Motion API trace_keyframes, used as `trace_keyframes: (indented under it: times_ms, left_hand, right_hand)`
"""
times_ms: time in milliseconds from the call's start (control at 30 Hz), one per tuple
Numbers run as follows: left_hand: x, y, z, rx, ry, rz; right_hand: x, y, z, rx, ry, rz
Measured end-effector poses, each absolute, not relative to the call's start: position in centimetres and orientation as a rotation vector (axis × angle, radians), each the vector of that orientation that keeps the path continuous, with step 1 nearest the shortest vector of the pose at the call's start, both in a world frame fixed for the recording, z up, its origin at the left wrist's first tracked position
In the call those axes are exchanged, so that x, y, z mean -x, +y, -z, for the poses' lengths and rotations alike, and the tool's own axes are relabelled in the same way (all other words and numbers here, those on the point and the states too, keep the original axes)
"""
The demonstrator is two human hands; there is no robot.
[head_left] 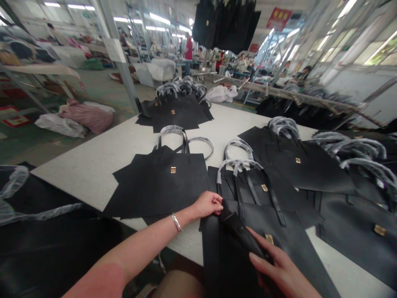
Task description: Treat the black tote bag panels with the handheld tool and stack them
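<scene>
Your left hand (207, 205) curls over the strap (240, 231) of the black tote (221, 269), fingertips hidden; your right hand (276, 265) lies spread across it, grip unclear.

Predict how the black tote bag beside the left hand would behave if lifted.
The black tote bag probably feels stiff, since its panel lies flat with crisp corners. Its wrapped handles look flexible, so it may swing.
</scene>
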State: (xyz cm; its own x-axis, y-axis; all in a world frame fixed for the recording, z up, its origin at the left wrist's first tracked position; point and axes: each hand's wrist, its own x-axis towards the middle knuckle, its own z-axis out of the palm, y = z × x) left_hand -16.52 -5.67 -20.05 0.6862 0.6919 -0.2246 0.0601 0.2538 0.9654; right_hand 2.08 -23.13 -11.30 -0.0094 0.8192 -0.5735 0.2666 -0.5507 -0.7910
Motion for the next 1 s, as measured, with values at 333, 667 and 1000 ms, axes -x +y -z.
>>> trace_keyframes:
  times_ms: [333, 667, 1000]
  left_hand:
    - [16.5, -7.2, 19.7, -1.098, 0.613, -0.534]
    - [16.6, -7.0, 20.0, -1.172, 0.533, -0.522]
    - [16.7, -7.5, 19.6, -1.26, 0.559, -0.539]
  right_hand:
    - [-2.0, -19.7, 9.4, 1.765, -1.049, -1.447]
    - [-1.1, -19.9, 9.5, 1.752, -1.097, -1.472]
    - [-1.2, -20.1, 9.4, 1.742, -1.112, -1.308]
